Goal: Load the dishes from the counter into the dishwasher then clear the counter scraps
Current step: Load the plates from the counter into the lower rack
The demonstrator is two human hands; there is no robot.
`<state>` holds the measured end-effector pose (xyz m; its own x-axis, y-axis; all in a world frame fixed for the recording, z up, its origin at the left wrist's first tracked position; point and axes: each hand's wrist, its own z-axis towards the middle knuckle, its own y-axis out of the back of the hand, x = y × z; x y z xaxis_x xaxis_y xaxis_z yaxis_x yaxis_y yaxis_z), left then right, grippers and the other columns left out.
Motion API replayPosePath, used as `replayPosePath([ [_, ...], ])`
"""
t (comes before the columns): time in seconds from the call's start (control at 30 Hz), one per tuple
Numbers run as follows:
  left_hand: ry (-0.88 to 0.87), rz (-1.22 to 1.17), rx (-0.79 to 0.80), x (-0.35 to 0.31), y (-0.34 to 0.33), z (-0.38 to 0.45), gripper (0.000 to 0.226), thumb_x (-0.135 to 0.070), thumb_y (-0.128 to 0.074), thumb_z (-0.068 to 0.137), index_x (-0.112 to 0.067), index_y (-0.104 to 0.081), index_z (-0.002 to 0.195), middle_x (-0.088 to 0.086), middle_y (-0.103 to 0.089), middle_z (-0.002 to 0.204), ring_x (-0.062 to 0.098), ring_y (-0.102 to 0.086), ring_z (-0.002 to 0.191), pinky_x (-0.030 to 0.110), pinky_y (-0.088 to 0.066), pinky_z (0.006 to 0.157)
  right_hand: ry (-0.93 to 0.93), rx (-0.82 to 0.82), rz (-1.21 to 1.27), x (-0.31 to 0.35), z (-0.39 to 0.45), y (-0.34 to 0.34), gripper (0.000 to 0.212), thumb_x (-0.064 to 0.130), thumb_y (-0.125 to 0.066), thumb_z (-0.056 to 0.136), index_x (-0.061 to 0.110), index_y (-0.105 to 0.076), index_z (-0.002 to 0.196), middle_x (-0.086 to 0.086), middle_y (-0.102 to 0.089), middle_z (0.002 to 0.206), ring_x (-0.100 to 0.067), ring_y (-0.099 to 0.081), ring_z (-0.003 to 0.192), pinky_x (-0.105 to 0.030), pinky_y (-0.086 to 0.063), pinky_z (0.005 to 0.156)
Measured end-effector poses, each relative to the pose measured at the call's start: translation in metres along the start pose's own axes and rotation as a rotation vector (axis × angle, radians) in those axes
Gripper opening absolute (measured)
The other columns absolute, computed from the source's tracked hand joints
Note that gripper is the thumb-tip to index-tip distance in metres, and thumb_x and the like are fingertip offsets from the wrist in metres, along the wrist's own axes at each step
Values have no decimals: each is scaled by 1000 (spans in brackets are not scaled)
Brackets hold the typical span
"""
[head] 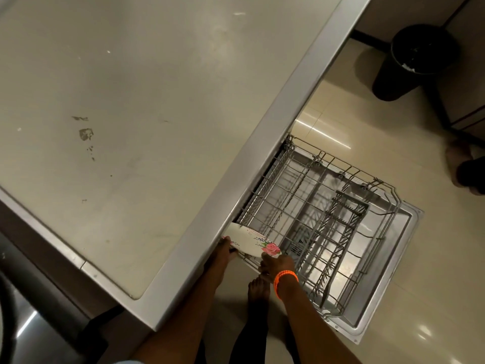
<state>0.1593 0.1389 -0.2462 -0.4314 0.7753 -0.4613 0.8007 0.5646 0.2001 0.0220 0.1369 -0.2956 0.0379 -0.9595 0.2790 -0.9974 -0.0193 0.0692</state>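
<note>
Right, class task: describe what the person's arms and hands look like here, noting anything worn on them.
Both forearms are bare, with no sleeves showing. The right hand has a bright orange band with a braided or ridged look around the wrist. The left hand and its wrist show nothing worn. No gloves or rings can be made out.

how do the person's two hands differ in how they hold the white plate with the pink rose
The left hand grips the white rose-patterned plate at its left edge, partly tucked under the grey steel counter; the right hand grips the right edge by the pink rose, out in the open. The right wrist wears an orange band; the left shows none. Both hold the plate over the wire dishwasher rack.
</note>
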Motion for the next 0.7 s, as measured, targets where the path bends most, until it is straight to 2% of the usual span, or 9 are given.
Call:
replayPosePath([
  [0.1, -8, 18, -52, 1, -6, 9, 39, -2, -42, 107, 10, -43, 144, 32, -50, 142, 46, -51, 131, 49, -44, 107, -11, 42, -39, 0, 14, 5, 8, 10, -60, 96, 3, -58, 93, -15, -60, 71, -23, -56, 56, -28, -46, 54],
  [0.27, 17, -36, -52, 12, -15, 41, 44, 0, -44, 105, 5, -38, 149, 30, -49, 144, 47, -51, 131, 51, -46, 100, 43, 76, -202, -9, 40, 9, 24, 27, -58, 99, 8, -56, 112, -17, -70, 86, -23, -65, 64, -35, -56, 63],
  [0.33, 3, -9, -38, 19, -17, 53, 46, -2, -47, 105, -2, -39, 150, 28, -50, 144, 45, -54, 128, 51, -51, 95, 35, 74, -221, -10, 47, 13, 22, 29, -57, 99, 11, -55, 111, -18, -70, 86, -23, -65, 62, -33, -56, 59],
  [0.43, -25, 31, -45, 21, -19, 64, 48, -5, -50, 104, -6, -40, 151, 23, -52, 143, 43, -56, 126, 55, -54, 95, 27, 77, -232, -8, 49, 17, 18, 27, -57, 99, 14, -53, 110, -17, -67, 84, -23, -61, 56, -31, -52, 56],
  [0.5, -43, 96, -79, 23, -17, 69, 48, -12, -55, 103, -8, -43, 149, 15, -56, 138, 42, -57, 125, 56, -53, 97, 29, 72, -256, -9, 48, 19, 18, 25, -56, 99, 13, -53, 112, -17, -66, 85, -22, -60, 55, -30, -51, 55],
  [0.53, -51, 144, -98, 28, -15, 76, 51, -22, -59, 100, -10, -46, 148, 11, -57, 137, 41, -58, 123, 57, -53, 98, 30, 74, -262, -9, 45, 19, 20, 24, -56, 99, 11, -54, 115, -17, -65, 83, -22, -58, 54, -28, -50, 52],
  [0.6, -85, 297, -155, 46, -9, 100, 72, -47, -62, 84, -14, -49, 146, 16, -59, 140, 39, -60, 122, 53, -53, 100, 36, 70, -264, -9, 37, 19, 22, 20, -54, 100, 9, -55, 119, -13, -58, 74, -19, -52, 50, -23, -45, 48],
  [0.63, -89, 379, -174, 46, -7, 95, 75, -50, -62, 82, -15, -49, 147, 18, -58, 141, 39, -59, 124, 52, -51, 102, 51, 65, -265, -8, 34, 19, 22, 18, -54, 100, 9, -55, 120, -12, -56, 71, -18, -50, 49, -21, -43, 48],
  [0.7, -111, 483, -185, 42, -2, 78, 64, -41, -64, 93, -13, -47, 149, 18, -55, 145, 40, -53, 131, 49, -43, 110, 73, 28, -277, -7, 22, 21, 18, 18, -55, 99, 10, -57, 115, -13, -57, 74, -19, -51, 52, -22, -43, 50],
])
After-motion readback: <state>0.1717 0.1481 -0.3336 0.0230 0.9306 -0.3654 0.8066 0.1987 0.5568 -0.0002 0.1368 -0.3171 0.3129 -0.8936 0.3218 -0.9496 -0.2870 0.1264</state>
